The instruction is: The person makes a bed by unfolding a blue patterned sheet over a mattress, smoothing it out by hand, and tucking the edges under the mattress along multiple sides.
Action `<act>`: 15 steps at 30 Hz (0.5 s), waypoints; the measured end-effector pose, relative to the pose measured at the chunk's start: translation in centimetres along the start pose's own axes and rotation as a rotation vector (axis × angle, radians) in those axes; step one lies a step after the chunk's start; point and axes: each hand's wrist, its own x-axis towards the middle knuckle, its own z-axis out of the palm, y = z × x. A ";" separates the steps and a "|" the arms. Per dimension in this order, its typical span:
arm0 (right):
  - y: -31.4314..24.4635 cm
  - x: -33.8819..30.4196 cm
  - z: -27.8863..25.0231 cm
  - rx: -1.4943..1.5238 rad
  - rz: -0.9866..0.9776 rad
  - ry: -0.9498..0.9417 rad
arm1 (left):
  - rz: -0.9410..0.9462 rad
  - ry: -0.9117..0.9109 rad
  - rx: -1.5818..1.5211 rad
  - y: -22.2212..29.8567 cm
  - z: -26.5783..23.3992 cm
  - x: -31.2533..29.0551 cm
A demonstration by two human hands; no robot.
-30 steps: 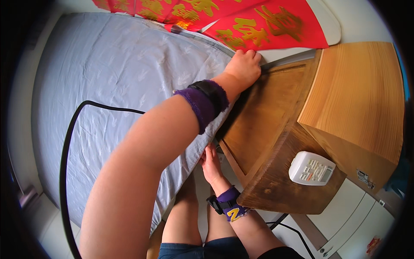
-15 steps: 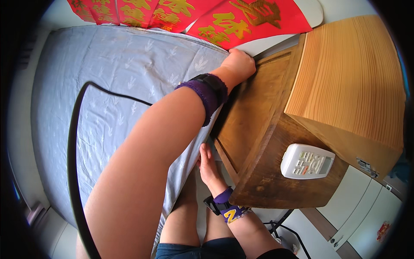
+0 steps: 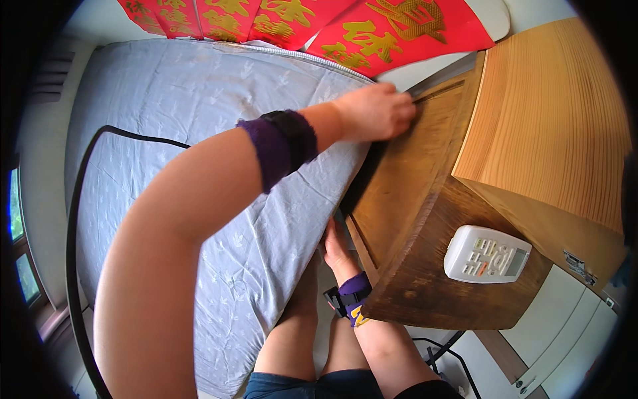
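A pale grey-blue fitted sheet (image 3: 139, 100) with a leaf pattern covers a mattress. My left hand (image 3: 379, 112), slightly blurred, reaches across to the far right corner of the mattress, beside the wooden cabinet. Its fingers are curled closed, and anything inside them is hidden. Lower down, my right hand (image 3: 337, 251) lies against the mattress's near right edge, in the gap next to the cabinet. Its fingers point upward and look stretched out, though the sheet's edge partly covers them. Both wrists wear dark purple bands with black straps.
A brown wooden cabinet (image 3: 399, 193) stands close on the right, with a white remote control (image 3: 487, 255) on it. A lighter wooden box (image 3: 545, 120) rests on top. Red banners with gold lettering (image 3: 405, 33) line the far side. A black cable (image 3: 74, 233) arches at the left.
My left hand has shifted right from the sheet's far corner toward the cabinet, its elbow bending more. My right hand stays at the mattress edge, its fingers more covered. The view has shifted slightly.
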 end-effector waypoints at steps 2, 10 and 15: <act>0.2 0.0 0.4 0.013 0.011 -0.014 | 0.166 -0.206 -0.179 1.8 -0.8 -1.2; 0.3 0.2 -0.4 0.051 0.012 0.019 | 0.156 -1.285 -0.207 5.8 0.6 0.8; 1.0 0.3 -1.1 0.068 0.013 0.065 | 0.066 -1.337 -0.041 6.5 3.0 1.5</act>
